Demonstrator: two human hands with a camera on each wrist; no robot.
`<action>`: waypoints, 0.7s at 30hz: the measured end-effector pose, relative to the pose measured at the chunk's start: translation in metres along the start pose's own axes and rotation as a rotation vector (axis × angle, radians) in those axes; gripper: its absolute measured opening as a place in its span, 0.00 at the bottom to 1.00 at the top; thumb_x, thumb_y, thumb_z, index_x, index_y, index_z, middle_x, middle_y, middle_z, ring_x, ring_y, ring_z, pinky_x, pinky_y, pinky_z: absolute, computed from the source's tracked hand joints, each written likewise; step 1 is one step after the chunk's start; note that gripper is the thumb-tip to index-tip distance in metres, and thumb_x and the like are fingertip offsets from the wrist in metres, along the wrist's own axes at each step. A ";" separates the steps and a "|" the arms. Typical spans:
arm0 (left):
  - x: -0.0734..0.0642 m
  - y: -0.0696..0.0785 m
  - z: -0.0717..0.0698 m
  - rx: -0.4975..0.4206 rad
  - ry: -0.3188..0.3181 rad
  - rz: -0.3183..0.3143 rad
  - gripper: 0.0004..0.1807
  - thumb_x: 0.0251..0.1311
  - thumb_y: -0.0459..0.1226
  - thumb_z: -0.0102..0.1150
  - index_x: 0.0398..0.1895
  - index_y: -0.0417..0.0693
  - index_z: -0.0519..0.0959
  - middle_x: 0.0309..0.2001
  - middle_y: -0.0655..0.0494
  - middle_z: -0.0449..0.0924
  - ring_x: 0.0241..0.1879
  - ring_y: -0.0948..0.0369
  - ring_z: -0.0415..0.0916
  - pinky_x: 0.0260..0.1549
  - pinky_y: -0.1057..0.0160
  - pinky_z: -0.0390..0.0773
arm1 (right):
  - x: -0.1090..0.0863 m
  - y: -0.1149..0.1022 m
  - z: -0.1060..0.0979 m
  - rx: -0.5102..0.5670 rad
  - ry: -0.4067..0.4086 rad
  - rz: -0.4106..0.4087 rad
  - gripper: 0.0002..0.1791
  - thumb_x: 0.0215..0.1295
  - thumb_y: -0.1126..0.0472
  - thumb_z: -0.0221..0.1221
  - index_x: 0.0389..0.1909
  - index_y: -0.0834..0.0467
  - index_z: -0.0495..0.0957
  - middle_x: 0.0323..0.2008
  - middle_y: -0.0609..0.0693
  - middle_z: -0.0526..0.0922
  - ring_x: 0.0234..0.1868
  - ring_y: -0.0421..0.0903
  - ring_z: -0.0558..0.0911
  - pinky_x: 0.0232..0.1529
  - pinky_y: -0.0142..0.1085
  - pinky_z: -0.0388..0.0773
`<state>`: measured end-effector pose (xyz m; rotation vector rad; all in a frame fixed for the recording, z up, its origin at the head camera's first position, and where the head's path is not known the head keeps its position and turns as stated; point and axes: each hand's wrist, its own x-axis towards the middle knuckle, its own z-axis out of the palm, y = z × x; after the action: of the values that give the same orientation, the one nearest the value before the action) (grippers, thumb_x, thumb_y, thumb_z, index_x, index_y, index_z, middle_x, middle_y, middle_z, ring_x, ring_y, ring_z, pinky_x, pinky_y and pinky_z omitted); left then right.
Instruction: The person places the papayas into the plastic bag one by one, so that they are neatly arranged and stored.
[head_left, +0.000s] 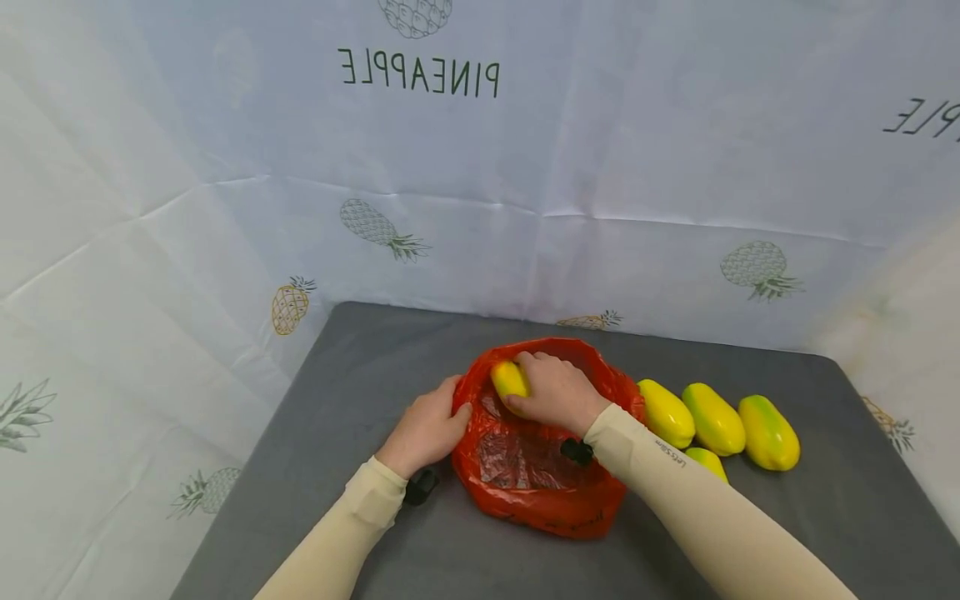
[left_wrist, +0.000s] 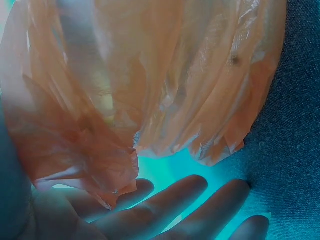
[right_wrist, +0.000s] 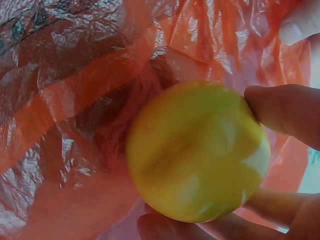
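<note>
A red plastic bag (head_left: pixel 540 515) lies with its mouth spread on the dark grey table. My left hand (head_left: pixel 429 427) pinches the bag's left rim, the thumb inside and the fingers outside. In the left wrist view those fingers (left_wrist: pixel 170 205) extend below the thin plastic (left_wrist: pixel 200 90). Over the bag's mouth, my right hand (head_left: pixel 561 392) grips an oblong yellow fruit (head_left: pixel 510 380), like a mango or small papaya. The right wrist view shows the rounded, green-tinged fruit end (right_wrist: pixel 200 155) between thumb and fingers, with bag film behind it.
Several similar yellow fruits (head_left: pixel 714 418) lie on the table to the right of the bag, one partly hidden by the right sleeve (head_left: pixel 675 475). A white pineapple-print cloth (head_left: pixel 525 167) hangs behind the table (head_left: pixel 405 350) and at its sides.
</note>
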<state>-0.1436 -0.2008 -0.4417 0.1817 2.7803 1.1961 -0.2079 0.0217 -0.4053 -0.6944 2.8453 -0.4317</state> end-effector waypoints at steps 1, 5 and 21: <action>0.000 0.000 0.000 -0.002 0.000 0.003 0.29 0.78 0.40 0.56 0.76 0.37 0.70 0.60 0.41 0.86 0.42 0.54 0.87 0.46 0.48 0.89 | 0.000 0.000 0.001 0.003 0.002 0.001 0.33 0.68 0.44 0.71 0.64 0.61 0.77 0.39 0.51 0.81 0.31 0.47 0.78 0.34 0.38 0.79; -0.001 0.001 0.001 -0.009 -0.002 0.004 0.27 0.78 0.40 0.56 0.75 0.38 0.71 0.56 0.42 0.87 0.37 0.57 0.85 0.42 0.51 0.89 | 0.002 0.001 0.004 0.011 0.008 0.007 0.35 0.68 0.44 0.71 0.66 0.61 0.76 0.41 0.51 0.83 0.32 0.47 0.78 0.35 0.39 0.80; 0.001 -0.001 0.003 0.023 -0.002 -0.002 0.27 0.79 0.41 0.55 0.75 0.39 0.71 0.57 0.43 0.87 0.39 0.58 0.85 0.43 0.50 0.89 | 0.007 0.003 0.013 0.013 0.004 0.055 0.37 0.66 0.42 0.72 0.68 0.59 0.76 0.45 0.52 0.84 0.33 0.47 0.80 0.36 0.42 0.83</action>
<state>-0.1441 -0.1992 -0.4440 0.1819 2.7925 1.1633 -0.2124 0.0177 -0.4198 -0.6113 2.8552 -0.4433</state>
